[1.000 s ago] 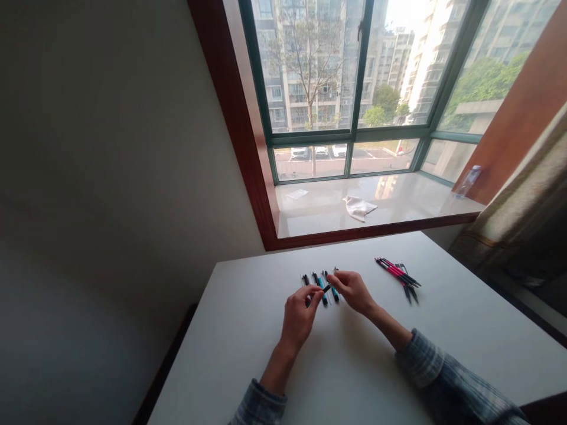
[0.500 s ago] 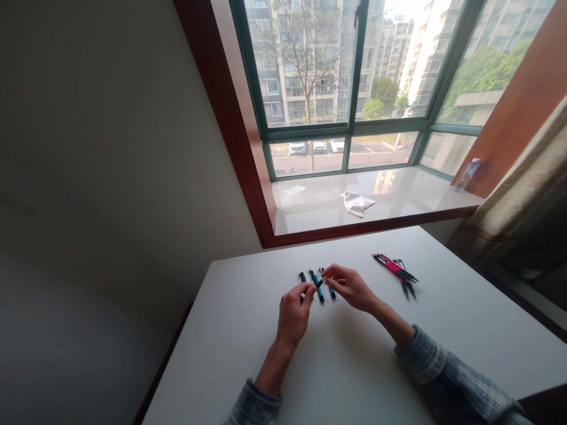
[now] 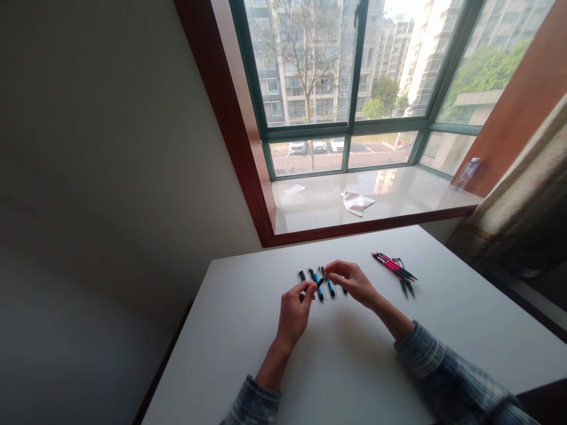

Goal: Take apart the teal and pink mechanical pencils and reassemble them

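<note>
My left hand (image 3: 295,310) is closed, thumb and forefinger pinching a short black pen barrel (image 3: 320,283) that points up to the right. Just past the barrel's far end is my right hand (image 3: 349,282), its thumb and fingertips pinched together. Whatever small piece sits between them is too tiny to make out. Beneath and behind both hands lie several pen parts in a row: black pieces, thin clear or white refills, a blue-and-black barrel (image 3: 319,289) and another blue-and-black barrel (image 3: 331,288). My fingers cover some of them.
A pile of red-and-black pens (image 3: 394,265), with black ones among them, lies at the right on the white table (image 3: 354,366). On the windowsill behind are a white cloth (image 3: 357,203), a paper packet (image 3: 295,189) and a clear bottle (image 3: 466,175). A wall stands at the left.
My right fingertips have drawn slightly up and away from the end of the black barrel. My left hand has stayed nearly still, keeping its hold on the barrel.
</note>
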{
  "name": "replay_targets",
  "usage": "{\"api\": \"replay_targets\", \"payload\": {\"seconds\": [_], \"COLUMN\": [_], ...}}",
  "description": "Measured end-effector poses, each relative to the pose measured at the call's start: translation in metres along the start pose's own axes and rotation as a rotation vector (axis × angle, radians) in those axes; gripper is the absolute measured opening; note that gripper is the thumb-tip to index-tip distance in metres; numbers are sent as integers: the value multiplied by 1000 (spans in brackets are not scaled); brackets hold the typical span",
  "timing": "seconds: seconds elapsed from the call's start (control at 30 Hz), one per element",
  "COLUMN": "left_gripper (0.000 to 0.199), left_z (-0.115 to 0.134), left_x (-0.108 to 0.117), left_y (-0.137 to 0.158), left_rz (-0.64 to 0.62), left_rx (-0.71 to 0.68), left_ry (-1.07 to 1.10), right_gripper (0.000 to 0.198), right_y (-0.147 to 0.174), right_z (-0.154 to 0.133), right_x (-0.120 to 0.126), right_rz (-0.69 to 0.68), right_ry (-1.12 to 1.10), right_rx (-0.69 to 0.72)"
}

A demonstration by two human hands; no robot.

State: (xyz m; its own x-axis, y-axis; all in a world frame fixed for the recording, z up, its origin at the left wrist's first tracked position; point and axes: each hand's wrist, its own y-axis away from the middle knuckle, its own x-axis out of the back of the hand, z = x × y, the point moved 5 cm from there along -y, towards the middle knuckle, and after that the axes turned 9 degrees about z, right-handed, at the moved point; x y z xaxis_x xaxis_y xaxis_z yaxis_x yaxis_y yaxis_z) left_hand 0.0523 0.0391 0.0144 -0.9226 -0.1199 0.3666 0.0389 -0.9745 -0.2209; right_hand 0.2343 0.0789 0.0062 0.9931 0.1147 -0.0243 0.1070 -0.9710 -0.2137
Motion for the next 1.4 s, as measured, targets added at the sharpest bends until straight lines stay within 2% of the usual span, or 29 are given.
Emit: {"api": "replay_targets", "payload": {"seconds": [0.13, 0.27, 0.33, 0.43, 0.5, 0.57, 0.8, 0.9, 1.0, 1.1, 1.2, 1.3, 1.4], "left_gripper": [43, 45, 44, 44, 42, 40, 36, 35, 32, 28, 23, 19, 20], "left_z": [-2, -4, -4, -2, 0, 0, -4, -7, -7, -3, 5, 12, 12], "left_x": [-2, -2, -2, -1, -1, 0, 2, 0, 1, 3, 4, 2, -1], "left_y": [0, 0, 1, 1, 1, 0, -1, -1, -1, -1, 0, 2, 4], "left_rz": [-13, -6, -2, 4, 19, 38, 62, 57, 74, 89, 93, 71, 52], "left_rx": [24, 38, 41, 49, 67, 91, 120, 114, 104, 62, -6, -69, -68], "left_ry": [50, 71, 76, 92, 104, 112, 138, 153, 172, 130, 55, 34, 61], "right_gripper": [28, 31, 31, 28, 25, 23, 20, 23, 23, 32, 52, 62, 62], "right_y": [0, -8, -13, -21, -25, -27, -29, -24, -15, -6, 1, 3, 3], "right_z": [-1, 0, 4, 13, 22, 31, 37, 28, 13, 6, 8, 13, 15], "right_x": [0, 24, 44, 64, 67, 64, 60, 62, 56, 33, 9, -1, -2], "right_rz": [17, 175, 295, 391, 369, 327, 290, 303, 275, 92, -34, -7, 25], "right_ry": [-23, -15, 82, 395, 570, 655, 693, 669, 532, 314, 240, 251, 251], "right_rx": [-15, 20, 68, 159, 186, 188, 199, 205, 210, 125, 49, 30, 23]}}
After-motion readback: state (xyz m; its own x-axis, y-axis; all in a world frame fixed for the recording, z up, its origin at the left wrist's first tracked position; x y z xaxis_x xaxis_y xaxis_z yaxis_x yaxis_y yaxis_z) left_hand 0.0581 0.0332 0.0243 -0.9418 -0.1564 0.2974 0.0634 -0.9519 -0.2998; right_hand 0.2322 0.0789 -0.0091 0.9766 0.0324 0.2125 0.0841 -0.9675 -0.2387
